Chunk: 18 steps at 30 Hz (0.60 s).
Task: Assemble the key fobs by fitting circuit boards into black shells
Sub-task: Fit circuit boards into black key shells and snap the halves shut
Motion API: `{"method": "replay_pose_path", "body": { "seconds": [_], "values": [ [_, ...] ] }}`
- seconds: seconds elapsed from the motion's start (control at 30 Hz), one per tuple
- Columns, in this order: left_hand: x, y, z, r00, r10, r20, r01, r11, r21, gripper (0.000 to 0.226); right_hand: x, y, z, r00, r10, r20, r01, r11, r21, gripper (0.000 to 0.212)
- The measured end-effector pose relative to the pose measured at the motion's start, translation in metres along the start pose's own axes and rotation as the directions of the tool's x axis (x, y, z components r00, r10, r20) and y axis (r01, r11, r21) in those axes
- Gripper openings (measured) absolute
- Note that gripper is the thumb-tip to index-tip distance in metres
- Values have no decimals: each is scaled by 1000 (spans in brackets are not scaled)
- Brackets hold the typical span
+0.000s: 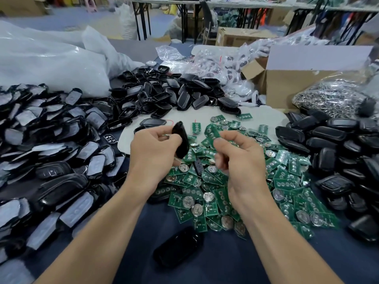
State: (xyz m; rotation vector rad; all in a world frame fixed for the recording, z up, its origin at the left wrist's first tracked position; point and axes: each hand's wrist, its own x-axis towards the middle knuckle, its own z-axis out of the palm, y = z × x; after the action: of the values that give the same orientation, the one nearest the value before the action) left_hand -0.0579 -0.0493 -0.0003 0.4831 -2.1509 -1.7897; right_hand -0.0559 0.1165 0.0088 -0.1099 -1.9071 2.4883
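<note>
black shell (181,140) gripped in left hand (151,158) over mid worktop (141,232) | right hand (240,160) pinches green circuit board (212,130) just right of it | likely light, rigid, thin: hold by edges

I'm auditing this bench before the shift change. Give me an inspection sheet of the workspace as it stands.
Surface: dark blue cloth, with a white sheet at mid-table.
Job's things: circuit-board heap in the centre; shell pile behind it; more shells on the right; film-covered parts on the left.
Clutter: white plastic bags, cardboard box, bag of metal pieces.
Grippers: left hand holds a black shell; right hand pinches a green circuit board.
Cables: nothing seen.
Surroundings: folding tables and a carton behind.
</note>
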Motion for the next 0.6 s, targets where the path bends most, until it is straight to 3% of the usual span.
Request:
{"method": "replay_pose_path", "body": {
  "seconds": [0.13, 0.23, 0.37, 0.47, 0.6],
  "values": [
    [-1, -3, 5, 992, -36, 117, 40, 999, -36, 16, -2, 1, 5, 990, 51, 134, -63, 994, 86, 22],
    [-1, -3, 5, 990, -52, 129, 63, 994, -84, 12, -1, 3, 5, 994, 22, 111, -29, 998, 63, 20],
    [-4, 0, 6, 984, -76, 164, 103, 981, -163, 11, 4, 4, -2, 998, 14, 55, -13, 1000, -27, 35],
    [-3, 2, 6, 982, -76, 174, 110, 976, -190, 13, 6, 1, -3, 999, 26, 38, -27, 999, 25, 20],
    [-3, 2, 6, 983, -71, 171, 105, 975, -195, 11, 7, 0, -3, 998, 61, -2, -60, 985, 160, 18]
  ]
}}
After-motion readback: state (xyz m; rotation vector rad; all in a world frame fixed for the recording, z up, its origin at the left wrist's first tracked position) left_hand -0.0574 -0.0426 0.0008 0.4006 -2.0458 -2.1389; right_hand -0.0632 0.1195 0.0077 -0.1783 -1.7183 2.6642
